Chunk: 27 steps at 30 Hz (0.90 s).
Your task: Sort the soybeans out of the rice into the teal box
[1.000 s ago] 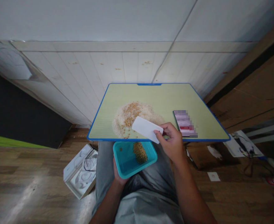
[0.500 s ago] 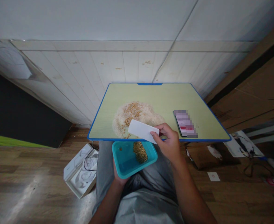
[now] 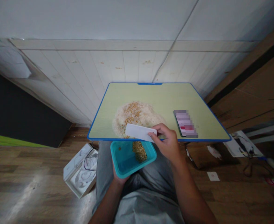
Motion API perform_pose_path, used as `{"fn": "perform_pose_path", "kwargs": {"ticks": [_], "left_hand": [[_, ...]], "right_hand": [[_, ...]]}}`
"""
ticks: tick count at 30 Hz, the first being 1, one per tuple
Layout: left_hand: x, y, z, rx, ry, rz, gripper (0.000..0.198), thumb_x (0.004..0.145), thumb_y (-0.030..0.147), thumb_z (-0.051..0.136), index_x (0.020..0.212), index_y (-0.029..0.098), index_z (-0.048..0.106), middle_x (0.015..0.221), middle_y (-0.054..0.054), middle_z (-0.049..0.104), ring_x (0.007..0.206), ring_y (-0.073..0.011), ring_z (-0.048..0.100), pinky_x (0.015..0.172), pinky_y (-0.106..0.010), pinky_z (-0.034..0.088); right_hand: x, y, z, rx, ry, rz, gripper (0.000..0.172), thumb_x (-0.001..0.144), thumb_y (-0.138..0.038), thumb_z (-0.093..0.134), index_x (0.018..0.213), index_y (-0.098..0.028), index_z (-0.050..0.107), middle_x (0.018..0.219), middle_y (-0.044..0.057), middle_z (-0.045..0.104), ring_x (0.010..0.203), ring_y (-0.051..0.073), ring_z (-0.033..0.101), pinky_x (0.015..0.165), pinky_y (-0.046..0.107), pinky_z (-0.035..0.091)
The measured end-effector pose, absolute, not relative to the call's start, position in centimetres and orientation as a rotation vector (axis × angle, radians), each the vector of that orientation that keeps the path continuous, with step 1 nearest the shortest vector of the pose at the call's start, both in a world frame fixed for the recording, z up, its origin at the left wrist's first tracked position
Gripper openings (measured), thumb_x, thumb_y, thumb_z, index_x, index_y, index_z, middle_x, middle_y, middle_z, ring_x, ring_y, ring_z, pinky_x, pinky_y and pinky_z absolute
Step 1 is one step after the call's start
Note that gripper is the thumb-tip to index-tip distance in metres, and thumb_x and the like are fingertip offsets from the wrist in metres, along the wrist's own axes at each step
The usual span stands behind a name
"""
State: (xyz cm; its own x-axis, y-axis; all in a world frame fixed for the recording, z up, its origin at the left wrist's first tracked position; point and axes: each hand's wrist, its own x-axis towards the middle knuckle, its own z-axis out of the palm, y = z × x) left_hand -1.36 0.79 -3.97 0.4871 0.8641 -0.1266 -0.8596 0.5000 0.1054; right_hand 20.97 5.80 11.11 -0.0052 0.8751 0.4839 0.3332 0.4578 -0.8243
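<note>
While the flat white rectangular card [image 3: 140, 132] is held at the near edge of the pale green rectangular tabletop with blue trim [image 3: 174, 95], its right end is gripped between the thumb and fingers of the right hand [image 3: 167, 140]. Whether the tabletop is touched by the card cannot be told. Over the last second, the card has been drawn leftward and nearer, and has been turned closer to parallel with the edge. By judgement, sweeping of the near beans toward the edge is thereby being advanced.

Below the edge, the turquoise rectangular plastic tub [image 3: 125, 160] is gripped at its left side by the left hand [image 3: 121, 179], whose fingers are partly hidden; the tub has been shifted slightly left. Small round tan beans [image 3: 139, 152] are gathered at its right side.

Beyond the card, golden round beans [image 3: 133, 112] are mixed into a spread heap of fine white grains [image 3: 151, 115]. Farther right, a slim dark-edged phone [image 3: 182, 123] is laid flat.
</note>
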Motion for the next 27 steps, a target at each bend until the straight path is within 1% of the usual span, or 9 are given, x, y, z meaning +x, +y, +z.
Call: {"fn": "perform_pose_path", "kwargs": {"ticks": [3,6,9,12,15,18,21,24,27], "left_hand": [[-1.8,0.7,-6.0,0.001,0.194,1.085,0.065,0.114,0.053,0.023,0.148,0.023,0.07,0.15,-0.006,0.076,0.148,-0.0254,0.062,0.135,-0.044,0.037],[-1.9,0.6,-6.9,0.002,0.196,1.102,0.066,0.114,0.053,0.023,0.149,0.022,0.07,0.152,-0.008,0.075,0.145,-0.0262,0.065,0.136,-0.047,0.035],[-1.8,0.6,-7.2,-0.005,0.177,1.115,0.066,0.113,0.056,0.024,0.152,0.022,0.067,0.152,-0.009,0.074,0.144,-0.0264,0.065,0.134,-0.047,0.039],[-2.0,0.5,-7.4,-0.025,0.176,1.103,0.067,0.113,0.056,0.026,0.159,0.021,0.06,0.153,-0.01,0.074,0.147,-0.0268,0.064,0.132,-0.045,0.042],[-2.2,0.6,-7.6,-0.031,0.164,1.096,0.07,0.112,0.058,0.022,0.165,0.023,0.053,0.151,-0.01,0.075,0.147,-0.0259,0.064,0.131,-0.045,0.043],[-2.3,0.8,-7.3,-0.03,0.102,1.107,0.071,0.113,0.058,0.018,0.158,0.026,0.062,0.151,-0.007,0.075,0.145,-0.0238,0.066,0.128,-0.042,0.047],[-2.2,0.9,-7.1,-0.029,0.092,1.124,0.073,0.113,0.056,0.016,0.149,0.024,0.07,0.152,-0.006,0.075,0.144,-0.0221,0.067,0.127,-0.038,0.049],[-2.1,0.8,-7.3,-0.014,0.177,1.089,0.071,0.113,0.057,0.019,0.145,0.024,0.073,0.149,-0.006,0.076,0.14,-0.0223,0.069,0.125,-0.039,0.05],[-2.1,0.6,-7.6,0.002,0.226,1.095,0.065,0.113,0.055,0.024,0.145,0.023,0.072,0.147,-0.007,0.077,0.143,-0.0244,0.066,0.129,-0.043,0.046]], "right_hand": [[21.2,5.6,11.3,-1.069,-1.576,0.626,0.006,0.093,-0.024,0.074,0.088,-0.023,0.072,0.071,-0.003,0.072,0.063,0.013,0.069,0.06,0.021,0.052],[21.4,5.4,11.4,-1.079,-1.558,0.623,0.005,0.093,-0.024,0.074,0.088,-0.023,0.073,0.072,-0.003,0.072,0.063,0.013,0.07,0.06,0.021,0.053],[21.3,5.3,11.3,-1.098,-1.538,0.591,0.005,0.092,-0.024,0.074,0.088,-0.023,0.073,0.072,-0.003,0.072,0.063,0.013,0.069,0.061,0.021,0.053],[20.9,5.3,11.1,-1.092,-1.542,0.585,0.004,0.093,-0.023,0.074,0.089,-0.023,0.073,0.074,-0.003,0.074,0.064,0.013,0.07,0.062,0.021,0.054],[20.5,5.4,11.0,-1.083,-1.56,0.587,0.004,0.093,-0.022,0.074,0.09,-0.023,0.074,0.074,-0.003,0.074,0.064,0.013,0.07,0.063,0.021,0.054],[20.3,5.5,10.9,-1.078,-1.567,0.579,0.004,0.094,-0.022,0.074,0.09,-0.023,0.073,0.073,-0.003,0.073,0.064,0.013,0.07,0.063,0.021,0.054],[20.2,5.6,10.8,-1.076,-1.56,0.562,0.004,0.094,-0.021,0.074,0.091,-0.023,0.073,0.074,-0.003,0.073,0.064,0.013,0.07,0.063,0.021,0.054],[20.3,5.7,10.7,-1.082,-1.563,0.553,0.002,0.094,-0.023,0.074,0.092,-0.023,0.074,0.075,-0.003,0.073,0.064,0.013,0.07,0.063,0.021,0.054],[20.3,5.7,10.8,-1.082,-1.584,0.573,0.003,0.094,-0.024,0.073,0.091,-0.023,0.074,0.075,-0.002,0.074,0.065,0.013,0.07,0.063,0.022,0.054]]}}
